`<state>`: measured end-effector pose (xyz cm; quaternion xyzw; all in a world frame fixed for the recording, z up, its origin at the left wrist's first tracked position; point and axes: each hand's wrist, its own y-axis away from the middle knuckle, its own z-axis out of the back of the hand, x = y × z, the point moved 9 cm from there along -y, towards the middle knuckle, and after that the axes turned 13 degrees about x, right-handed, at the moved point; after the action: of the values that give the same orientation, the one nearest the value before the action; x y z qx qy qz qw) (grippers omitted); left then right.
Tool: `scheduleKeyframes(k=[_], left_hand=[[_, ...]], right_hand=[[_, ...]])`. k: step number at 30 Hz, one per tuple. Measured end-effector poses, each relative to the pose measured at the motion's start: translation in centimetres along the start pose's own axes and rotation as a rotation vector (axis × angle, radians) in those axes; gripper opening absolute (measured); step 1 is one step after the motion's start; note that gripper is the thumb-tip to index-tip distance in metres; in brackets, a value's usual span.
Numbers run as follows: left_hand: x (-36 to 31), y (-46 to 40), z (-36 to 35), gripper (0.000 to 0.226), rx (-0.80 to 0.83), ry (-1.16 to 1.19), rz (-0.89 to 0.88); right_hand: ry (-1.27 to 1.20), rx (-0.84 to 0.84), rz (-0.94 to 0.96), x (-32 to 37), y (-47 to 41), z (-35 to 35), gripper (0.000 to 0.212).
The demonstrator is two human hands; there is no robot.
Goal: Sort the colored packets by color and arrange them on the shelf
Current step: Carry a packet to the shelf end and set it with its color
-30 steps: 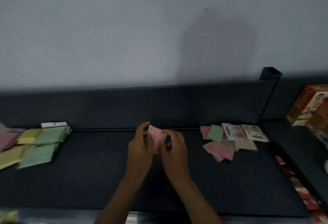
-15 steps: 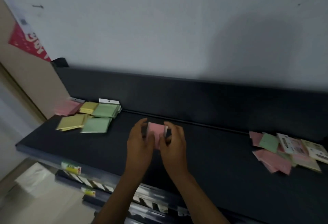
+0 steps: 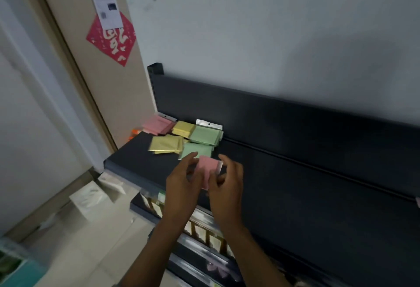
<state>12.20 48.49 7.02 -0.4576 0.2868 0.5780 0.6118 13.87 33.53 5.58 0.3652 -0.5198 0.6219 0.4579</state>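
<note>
Pink packet [image 3: 208,168] nearer sorted piles [image 3: 181,135]

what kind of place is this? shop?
Probably a small shop or stockroom. A dark retail-style shelf holds hang-tab packets sorted by colour, a lower tier holds more stock, and both hands grip a pink packet.

Dim indoor light, cool grey cast, no glare. White wall [image 3: 250,37] brightest area — large soft shadow of person on it at upper right. Dark shelf [image 3: 318,196] swallows detail, nearly black. Motion blur throughout: both hands, pink packet [image 3: 208,168] between them, lower shelf goods all smeared. Packet piles at shelf's left end soft but colours readable. Wide-angle bend — door frame at left leans, shelf tilts. Bottom-left corner blurred beyond recognition.
</note>
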Motion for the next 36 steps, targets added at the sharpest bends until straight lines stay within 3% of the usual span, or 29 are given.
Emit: scheduleKeyframes(k=[7, 11, 16, 21, 25, 36], left_hand=[[3.6, 0.8, 9.8, 0.035, -0.082, 0.002, -0.018], [5.3, 1.5, 13.8, 0.041, -0.012, -0.022, -0.034], [6.8, 2.2, 15.6, 0.041, 0.091, -0.041, -0.059], [8.2, 1.1, 18.4, 0.024, -0.047, -0.073, -0.018], [9.4, -0.5, 20.3, 0.024, -0.122, -0.099, 0.002], [15.7, -5.9, 22.7, 0.022, -0.144, -0.152, 0.192]], right_hand=[[0.010, 0.036, 0.034, 3.1, -0.7, -9.6, 0.035], [-0.108, 0.060, -0.049, 2.9, -1.2, -14.0, 0.034], [-0.135, 0.045, -0.107, 2.4, -1.6, -17.0, 0.034], [-0.094, 0.091, -0.071, 2.9, -2.2, -19.9, 0.035], [-0.082, 0.101, -0.061, 3.1, -3.2, -22.0, 0.036], [-0.079, 0.200, -0.104, 0.2, -8.1, -28.0, 0.033]])
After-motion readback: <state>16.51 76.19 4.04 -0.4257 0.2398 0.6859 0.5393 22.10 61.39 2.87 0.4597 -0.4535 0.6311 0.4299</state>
